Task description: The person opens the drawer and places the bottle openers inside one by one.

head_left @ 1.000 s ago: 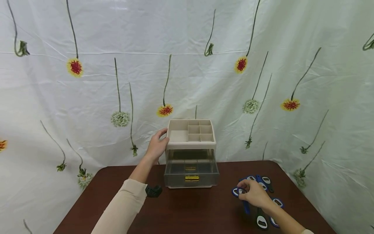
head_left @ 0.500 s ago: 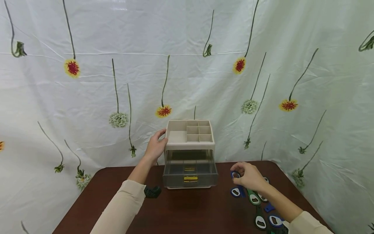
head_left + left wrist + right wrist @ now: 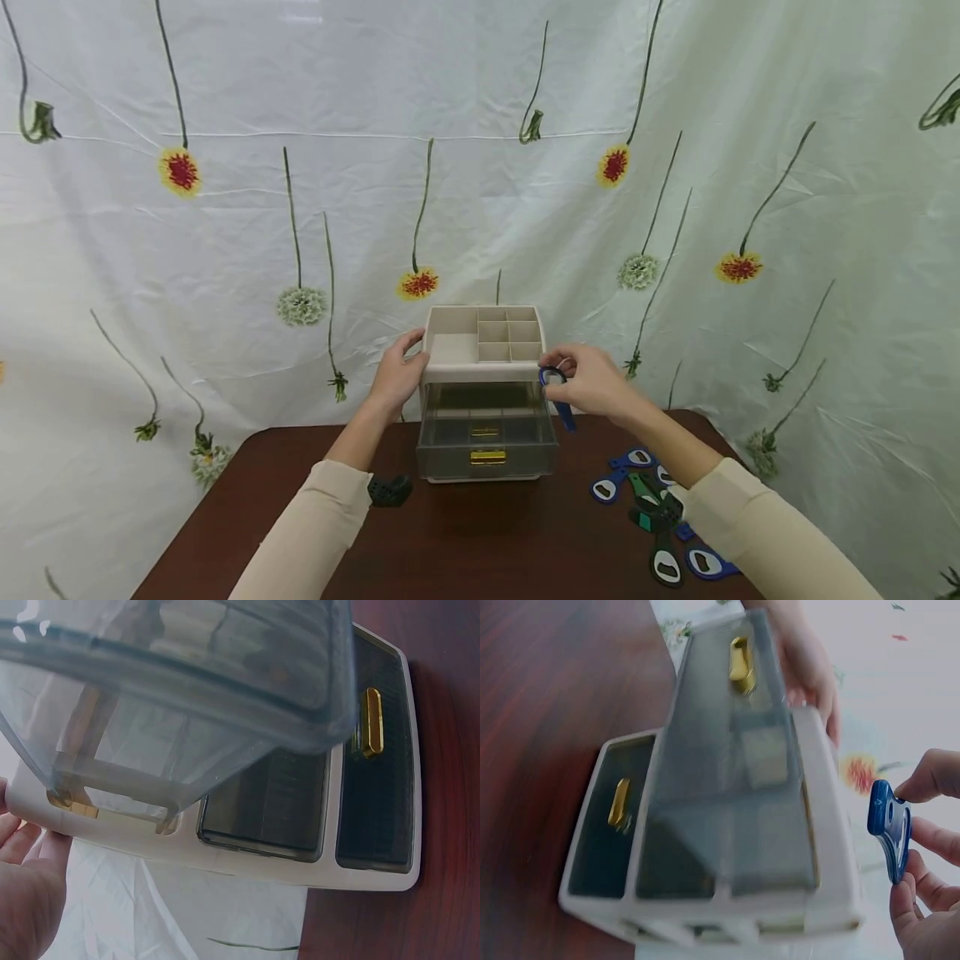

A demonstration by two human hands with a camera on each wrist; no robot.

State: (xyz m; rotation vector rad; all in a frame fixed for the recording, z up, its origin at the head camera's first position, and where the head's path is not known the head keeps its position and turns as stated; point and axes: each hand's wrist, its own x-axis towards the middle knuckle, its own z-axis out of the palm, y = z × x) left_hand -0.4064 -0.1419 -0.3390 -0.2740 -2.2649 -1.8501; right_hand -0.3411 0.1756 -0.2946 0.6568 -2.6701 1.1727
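Note:
A cream desk organizer [image 3: 484, 372] with smoky see-through drawers stands at the back of the table. Its upper drawer [image 3: 446, 461], with a gold handle [image 3: 487, 457], is pulled out toward me. My left hand [image 3: 397, 377] grips the organizer's upper left side, thumb near the front edge. By the organizer's right side, my right hand [image 3: 588, 382] pinches a blue bottle opener [image 3: 564, 413] at its ring end, the handle hanging down. In the right wrist view, the bottle opener [image 3: 890, 825] sits between thumb and fingertips, apart from the organizer.
Several more bottle openers lie at the table's right side, among them a blue one [image 3: 604, 489], a green one [image 3: 643, 492] and a black one [image 3: 666, 567]. My right forearm reaches over them. A flower-printed white cloth [image 3: 360, 208] hangs behind the dark red-brown table [image 3: 480, 550].
My right hand has lifted a blue bottle opener from the pile and carried it left and up to the organizer's right side. My left hand keeps its grip on the organizer.

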